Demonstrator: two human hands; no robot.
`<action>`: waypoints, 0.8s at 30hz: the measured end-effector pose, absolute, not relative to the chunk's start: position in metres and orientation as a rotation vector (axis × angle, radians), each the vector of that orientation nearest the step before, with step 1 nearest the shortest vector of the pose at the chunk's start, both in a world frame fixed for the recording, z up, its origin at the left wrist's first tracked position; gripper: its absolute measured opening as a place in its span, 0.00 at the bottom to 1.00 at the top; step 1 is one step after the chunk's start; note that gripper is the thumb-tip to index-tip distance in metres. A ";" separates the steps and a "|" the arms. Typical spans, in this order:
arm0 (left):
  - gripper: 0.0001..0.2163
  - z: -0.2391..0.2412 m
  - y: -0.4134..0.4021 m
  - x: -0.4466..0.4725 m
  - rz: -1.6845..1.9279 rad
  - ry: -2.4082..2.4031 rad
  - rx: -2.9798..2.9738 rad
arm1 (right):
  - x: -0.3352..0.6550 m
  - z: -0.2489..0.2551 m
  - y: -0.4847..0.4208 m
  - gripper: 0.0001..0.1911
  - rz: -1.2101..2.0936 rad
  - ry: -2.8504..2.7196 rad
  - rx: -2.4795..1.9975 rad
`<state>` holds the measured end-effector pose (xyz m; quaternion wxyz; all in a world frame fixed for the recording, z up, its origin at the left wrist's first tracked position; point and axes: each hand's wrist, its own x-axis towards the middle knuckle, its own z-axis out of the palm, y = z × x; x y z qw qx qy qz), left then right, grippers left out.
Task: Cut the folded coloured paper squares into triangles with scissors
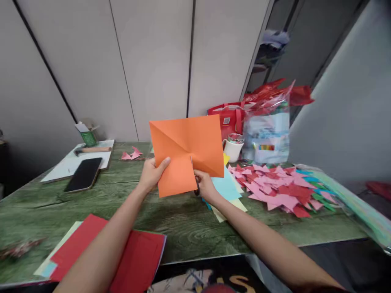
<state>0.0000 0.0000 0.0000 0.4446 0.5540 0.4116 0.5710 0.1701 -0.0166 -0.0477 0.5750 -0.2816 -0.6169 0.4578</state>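
A creased sheet of orange paper (204,138) is held up over the table, with a slit running from its lower edge up toward the middle. My left hand (152,174) grips its left side, thumb in front and fingers behind. At the slit, my right hand (205,185) is closed round the dark handles of scissors (197,188). A bit of blade shows at the top of the cut; the rest is behind the paper. Light blue and pale yellow sheets (228,185) lie on the table just behind my right hand.
Pink and red paper cutouts (275,187) are heaped at the right, near a white mug (233,147), a red bag (226,126) and a plastic bag (267,136). At left are a phone (84,174), a hammer (94,149) and red paper (142,256).
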 end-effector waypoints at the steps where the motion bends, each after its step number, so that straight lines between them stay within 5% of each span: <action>1: 0.13 0.000 0.000 0.000 1.412 1.016 1.372 | 0.170 -0.048 -0.017 0.08 1.080 -1.441 -0.663; 24: 0.17 0.011 -0.002 -0.003 1.436 0.804 1.242 | 0.172 -0.051 -0.017 0.10 1.140 -1.479 -0.710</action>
